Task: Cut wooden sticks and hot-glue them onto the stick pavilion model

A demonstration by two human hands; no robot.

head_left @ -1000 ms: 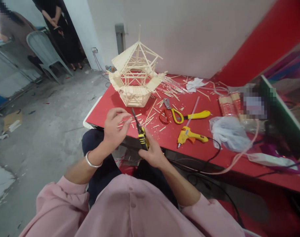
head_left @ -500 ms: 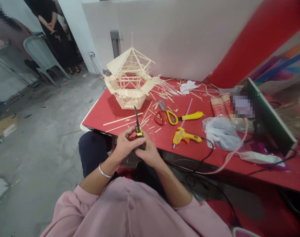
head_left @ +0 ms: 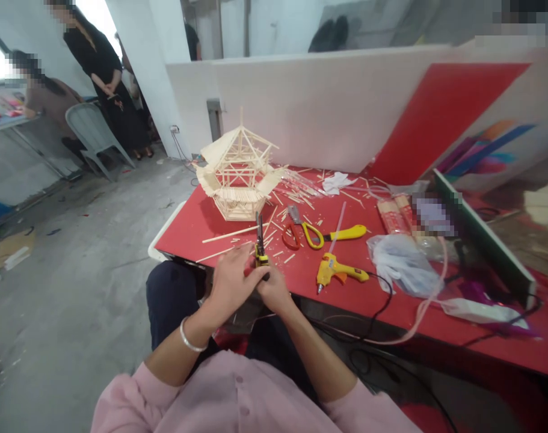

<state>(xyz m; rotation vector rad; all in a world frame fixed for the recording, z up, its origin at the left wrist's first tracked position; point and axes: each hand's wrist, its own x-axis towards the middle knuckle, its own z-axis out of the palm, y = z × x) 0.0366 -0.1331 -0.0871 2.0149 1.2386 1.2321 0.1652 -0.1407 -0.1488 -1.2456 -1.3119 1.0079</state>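
Both hands meet at the table's front edge around a black and yellow tool (head_left: 260, 249) with a thin dark tip pointing away. My right hand (head_left: 274, 290) is wrapped round its lower part. My left hand (head_left: 233, 278) lies against its left side, thumb pressed across it. Just beyond stands a pavilion-like model of pale wooden sticks (head_left: 240, 174), its roof partly covered. Loose sticks (head_left: 231, 233) lie between the model and my hands. To the right are red and yellow scissors (head_left: 313, 236), a yellow-handled tool (head_left: 348, 233) and a yellow glue gun (head_left: 337, 270).
The red table (head_left: 301, 278) also bears a clear plastic bag (head_left: 402, 264), stick packets (head_left: 392, 216), white tissue (head_left: 338, 183) and a green-faced board (head_left: 483, 234). A cable hangs off the front edge. One person (head_left: 104, 72) stands at the back left; another sits by a chair (head_left: 91, 129).
The view has tilted up, showing more of the wall and people. My left hand's fingers have shifted from pinching near the tool's middle to lying over its left side.
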